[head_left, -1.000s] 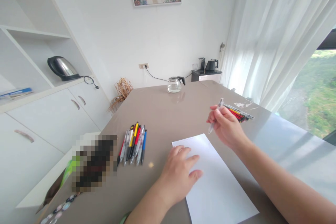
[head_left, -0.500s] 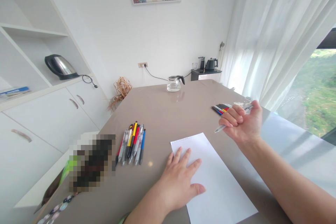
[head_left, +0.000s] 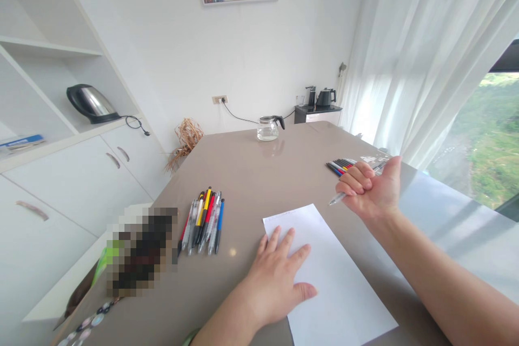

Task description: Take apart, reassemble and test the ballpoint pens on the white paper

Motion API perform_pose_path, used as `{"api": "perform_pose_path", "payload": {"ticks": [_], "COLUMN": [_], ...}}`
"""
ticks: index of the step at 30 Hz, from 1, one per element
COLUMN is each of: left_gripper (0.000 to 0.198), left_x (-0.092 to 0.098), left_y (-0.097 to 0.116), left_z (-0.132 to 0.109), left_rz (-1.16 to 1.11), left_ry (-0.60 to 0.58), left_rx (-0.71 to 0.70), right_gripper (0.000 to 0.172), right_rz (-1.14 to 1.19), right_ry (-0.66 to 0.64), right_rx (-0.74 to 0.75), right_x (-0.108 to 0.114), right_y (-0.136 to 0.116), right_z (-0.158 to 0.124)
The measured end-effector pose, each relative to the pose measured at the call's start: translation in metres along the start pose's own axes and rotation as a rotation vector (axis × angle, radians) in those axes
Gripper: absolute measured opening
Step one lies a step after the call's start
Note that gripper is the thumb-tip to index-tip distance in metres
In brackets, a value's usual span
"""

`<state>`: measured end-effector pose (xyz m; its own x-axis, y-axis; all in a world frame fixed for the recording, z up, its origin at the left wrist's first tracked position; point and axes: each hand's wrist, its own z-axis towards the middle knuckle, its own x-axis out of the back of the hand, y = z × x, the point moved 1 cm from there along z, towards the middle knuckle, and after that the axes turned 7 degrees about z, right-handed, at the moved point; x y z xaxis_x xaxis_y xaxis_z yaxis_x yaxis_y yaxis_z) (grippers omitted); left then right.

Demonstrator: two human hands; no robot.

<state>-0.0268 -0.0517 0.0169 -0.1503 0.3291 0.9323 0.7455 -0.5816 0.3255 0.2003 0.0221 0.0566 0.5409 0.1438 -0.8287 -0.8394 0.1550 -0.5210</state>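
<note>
My left hand [head_left: 279, 281] lies flat with its fingers spread on the left part of a white sheet of paper [head_left: 336, 275]. Faint small writing runs along the sheet's top edge. My right hand [head_left: 371, 189] is raised to the right of the paper, palm turned up, its fingers curled round a clear pen [head_left: 337, 198] whose end sticks out to the left. Left of the paper, a bunch of pens [head_left: 205, 221] in several colours lies on the table. Behind my right hand rests a row of more pens [head_left: 338, 166], partly hidden by it.
A glass pot [head_left: 267, 128] stands at the far side of the brown table [head_left: 235, 167]. A pixelated dark object [head_left: 141, 254] and a string of beads [head_left: 87, 324] are at the left edge. White scraps [head_left: 367, 159] lie at the right edge.
My right hand has shifted slightly, and less of the pen's upper end shows by the thumb. My left hand stays in place on the paper.
</note>
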Motion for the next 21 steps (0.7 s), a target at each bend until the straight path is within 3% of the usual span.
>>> {"api": "perform_pose_path", "payload": {"ticks": [6, 14, 21], "left_gripper": [0.063, 0.062, 0.063], "left_x": [0.0006, 0.001, -0.0001], "left_y": [0.0, -0.0001, -0.0009], "left_z": [-0.0015, -0.0011, -0.0009], "left_rz": [0.038, 0.034, 0.033], "left_ry": [-0.009, 0.005, 0.01], "left_rx": [-0.006, -0.012, -0.013], "right_gripper": [0.044, 0.052, 0.042], "right_rz": [0.108, 0.13, 0.121], "right_ry": [-0.026, 0.005, 0.018], "right_rx": [-0.086, -0.08, -0.079], "right_x": [0.003, 0.0038, 0.0047], "right_y": [-0.0026, 0.0002, -0.0002], "right_z": [0.0018, 0.0027, 0.0027]}}
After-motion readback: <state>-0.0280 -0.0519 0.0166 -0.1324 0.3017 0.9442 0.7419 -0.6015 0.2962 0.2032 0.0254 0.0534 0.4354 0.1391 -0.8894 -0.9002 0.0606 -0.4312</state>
